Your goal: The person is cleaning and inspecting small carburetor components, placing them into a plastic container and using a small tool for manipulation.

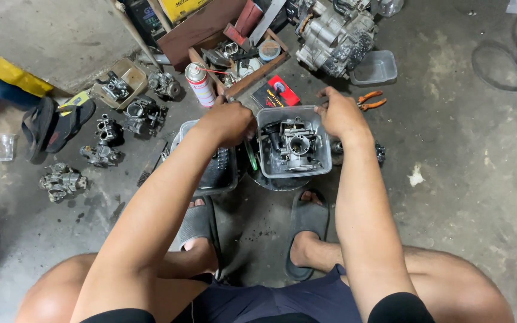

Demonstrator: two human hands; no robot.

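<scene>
Head view: a person squats on a concrete floor, both arms reaching down between the knees.
Left hand: closed in a fist above the near rim of a grey tray; what the grip is pinching cannot be told, since the fingers are turned away.
Right hand: fingers curled over the far right corner of a clear plastic tub, the grip pressed onto its rim.
Carburetor: lies inside the clear plastic tub, directly between the 2 hands, its round opening facing up.
Tub position: just beside the grey tray, resting on a dark round part on the floor in front of the person's sandals.
Spray can: white and red, upright, just beyond the left hand.
Pliers: orange handles, on the floor just beyond the right hand.
Wooden box: holds small metal parts, behind the spray can.
Engine: grey, at the top of the view, with an empty-looking clear dish just beside it.
Loose carburetors: several scattered on the floor to the left, near a pair of black flip-flops.
</scene>
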